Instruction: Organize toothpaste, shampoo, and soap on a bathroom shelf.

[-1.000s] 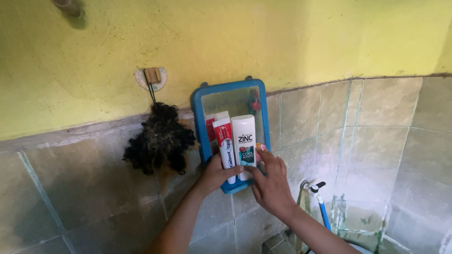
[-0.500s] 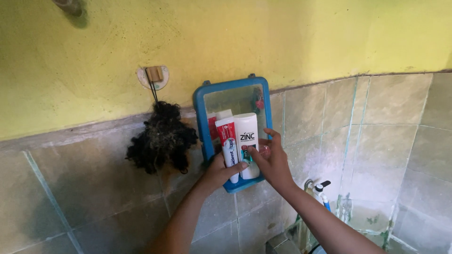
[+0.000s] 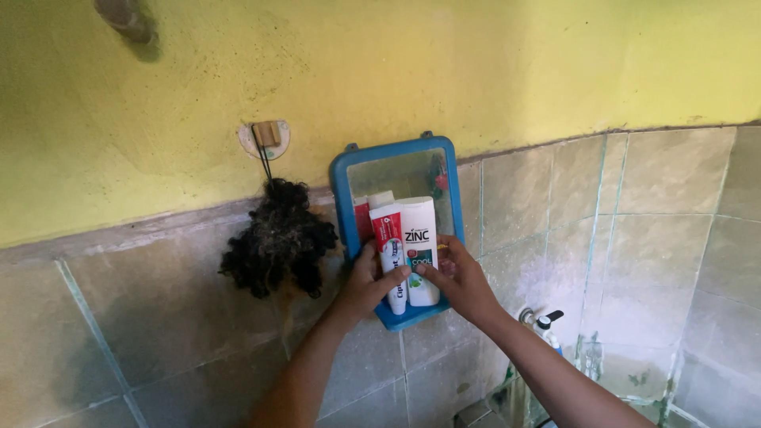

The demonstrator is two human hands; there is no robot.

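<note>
The white shampoo bottle (image 3: 421,250) stands upright on the blue mirror shelf's (image 3: 394,317) bottom ledge, touching the red-and-white toothpaste tube (image 3: 391,255) on its left. Your right hand (image 3: 457,277) pinches the bottle; your left hand (image 3: 366,284) wraps the tube. A black scrubber (image 3: 278,246) hangs left.

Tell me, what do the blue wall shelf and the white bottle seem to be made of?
The blue wall shelf looks like moulded plastic: rounded corners, even colour, slight gloss. Its back panel seems to be mirror glass, as it reflects. The white bottle looks like smooth, opaque plastic with a printed label.
</note>
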